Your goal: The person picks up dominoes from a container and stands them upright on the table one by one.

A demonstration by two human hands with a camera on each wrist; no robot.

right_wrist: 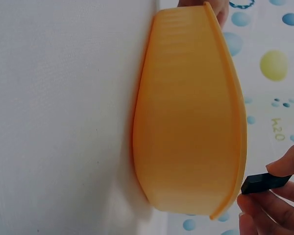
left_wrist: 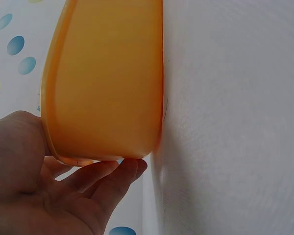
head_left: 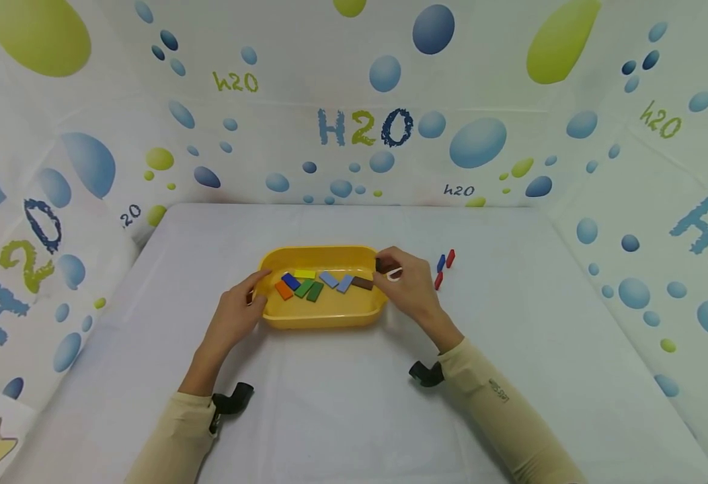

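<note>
A yellow plastic tray (head_left: pixel 323 314) with a raised rim lies on the white table, and several flat coloured tiles are inside. My left hand (head_left: pixel 237 310) holds the tray's left end, thumb near the rim and fingers against the outer wall in the left wrist view. Between thumb and fingers, my right hand (head_left: pixel 413 281) pinches a small black tile (right_wrist: pixel 264 183) at the right rim. Orange (head_left: pixel 284 290), green (head_left: pixel 315 291), yellow (head_left: pixel 304 274) and light blue (head_left: pixel 345 284) tiles lie in the tray. A brown tile (head_left: pixel 362 283) is nearest the right hand.
Right of the right hand, two red tiles, one farther back (head_left: pixel 450 258) and one nearer (head_left: pixel 439 280), lie on the table with a blue tile (head_left: pixel 441 263). A patterned cloth backdrop (head_left: pixel 281 148) rises behind the table and along both sides.
</note>
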